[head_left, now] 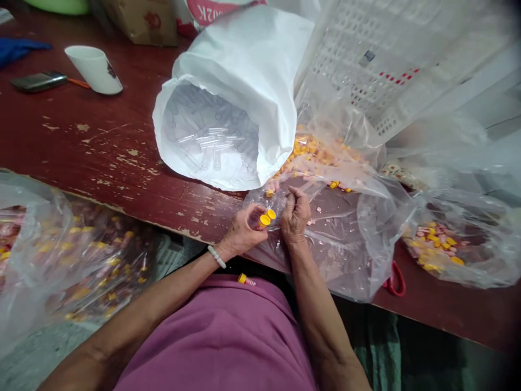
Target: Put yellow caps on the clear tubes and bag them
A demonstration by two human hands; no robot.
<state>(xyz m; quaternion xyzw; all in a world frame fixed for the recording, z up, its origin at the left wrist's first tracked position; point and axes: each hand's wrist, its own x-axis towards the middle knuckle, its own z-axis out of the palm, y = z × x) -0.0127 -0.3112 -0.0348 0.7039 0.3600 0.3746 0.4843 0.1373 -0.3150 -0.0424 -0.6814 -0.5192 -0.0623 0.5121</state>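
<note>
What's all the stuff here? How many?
Wooden table: one, maroon, middle
Sack: one, white, centre
Slim tubes: many, clear, inside sack
Perforated crate: one, white, upper right
Plastic bags: several, clear, right and lower left
Small bits: many, yellow and pink, among bags
Loop: one, red, table's right
Tapered cup: one, white, upper left
Flat object: one, dark, beside cup
Cloth: one, blue, far left
Cardboard box: one, brown, top
Printed bag: one, red-white, top
Rounded object: one, green, top left
Capped piece: one, yellow, lap
Round caps: two, yellow, held
Beaded bracelet: one, white, left wrist
Shirt: one, purple, bottom
Left hand: one, middle
Right hand: one, middle
</note>
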